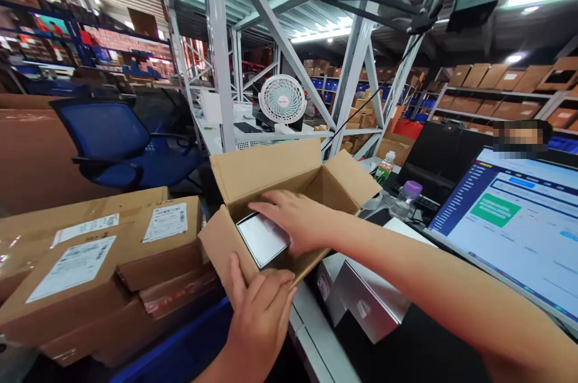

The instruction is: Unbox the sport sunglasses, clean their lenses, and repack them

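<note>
An open cardboard box (275, 167) with its flaps raised stands tilted in front of me. My left hand (261, 311) grips its near corner, the thumb on the left flap and the fingers bent over the near side. Inside, at the left end, lies a smaller silver-white box (261, 239). My right hand (300, 221) reaches into the carton from the right and grasps this smaller box across its top and right end; part of its grip is hidden. Two silver boxes (372, 302) rest on the desk below my right forearm.
Stacked, labelled cartons (156, 250) stand on the left above a blue bin (180, 347). A monitor (510, 220), a purple-capped jar (409, 199) and a green-labelled bottle (385, 169) are on the right. Behind are a rack post (217, 58), a fan (282, 99) and a blue chair (108, 130).
</note>
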`<act>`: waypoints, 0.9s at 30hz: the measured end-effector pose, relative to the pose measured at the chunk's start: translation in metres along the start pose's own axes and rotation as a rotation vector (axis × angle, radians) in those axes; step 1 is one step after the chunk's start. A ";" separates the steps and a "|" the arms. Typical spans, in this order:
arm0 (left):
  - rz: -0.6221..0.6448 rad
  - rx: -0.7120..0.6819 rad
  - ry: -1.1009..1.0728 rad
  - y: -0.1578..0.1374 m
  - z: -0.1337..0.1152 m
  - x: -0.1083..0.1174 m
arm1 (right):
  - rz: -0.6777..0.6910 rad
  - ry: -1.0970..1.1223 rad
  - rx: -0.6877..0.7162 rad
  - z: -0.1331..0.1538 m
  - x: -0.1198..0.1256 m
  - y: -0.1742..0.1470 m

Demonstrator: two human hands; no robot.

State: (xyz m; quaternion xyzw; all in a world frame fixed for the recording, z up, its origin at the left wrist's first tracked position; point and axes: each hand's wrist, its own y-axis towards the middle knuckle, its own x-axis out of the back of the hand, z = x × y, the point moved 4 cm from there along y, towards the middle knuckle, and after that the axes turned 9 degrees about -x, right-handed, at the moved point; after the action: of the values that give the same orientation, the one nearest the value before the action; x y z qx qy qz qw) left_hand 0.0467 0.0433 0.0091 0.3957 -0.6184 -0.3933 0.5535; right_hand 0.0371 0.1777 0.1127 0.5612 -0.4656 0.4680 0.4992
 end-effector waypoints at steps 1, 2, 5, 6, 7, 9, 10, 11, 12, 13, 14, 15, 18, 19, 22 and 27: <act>0.014 -0.002 0.000 0.001 0.001 0.001 | 0.045 0.025 0.010 0.000 -0.008 0.012; 0.035 -0.002 -0.001 0.003 0.002 0.002 | 0.066 0.051 0.018 -0.003 -0.012 0.020; 0.113 -0.009 0.021 0.016 0.013 0.006 | -0.061 0.141 0.030 -0.023 0.005 0.016; 0.128 -0.014 0.042 0.022 0.018 0.007 | -0.160 0.181 0.003 -0.034 0.020 0.007; 0.137 -0.027 0.070 0.028 0.023 0.008 | -0.274 0.226 -0.047 -0.046 0.036 -0.006; 0.126 -0.067 0.137 0.043 0.031 0.011 | -0.518 0.315 -0.204 -0.070 0.070 -0.043; 0.110 -0.092 0.166 0.051 0.033 0.013 | -0.629 0.359 -0.296 -0.079 0.084 -0.066; 0.090 -0.119 0.191 0.059 0.034 0.015 | -0.706 0.412 -0.375 -0.086 0.094 -0.091; 0.067 -0.143 0.212 0.067 0.033 0.018 | -0.773 0.500 -0.431 -0.089 0.100 -0.117; 0.044 -0.163 0.230 0.075 0.032 0.021 | -0.834 0.615 -0.467 -0.090 0.103 -0.145; 0.028 -0.177 0.241 0.083 0.031 0.024 | -0.894 0.739 -0.490 -0.088 0.103 -0.173; 0.020 -0.185 0.247 0.090 0.030 0.027 | -0.953 0.853 -0.516 -0.085 0.101 -0.201; 0.022 -0.191 0.221 0.114 0.030 0.028 | -1.146 1.141 -0.646 -0.080 0.089 -0.283; 0.035 -0.200 0.212 0.121 0.030 0.027 | -1.227 1.227 -0.730 -0.081 0.084 -0.308; 0.090 -0.239 0.213 0.142 0.025 0.016 | -1.251 1.469 -1.034 -0.090 0.064 -0.360; 0.149 -0.276 0.237 0.168 0.004 -0.008 | -0.665 1.607 -1.190 -0.105 0.038 -0.352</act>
State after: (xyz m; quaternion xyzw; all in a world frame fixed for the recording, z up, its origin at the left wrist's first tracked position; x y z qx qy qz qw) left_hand 0.0345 0.1142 0.1606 0.3126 -0.5168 -0.3829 0.6990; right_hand 0.3835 0.3046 0.1129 -0.1501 0.0252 0.2378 0.9593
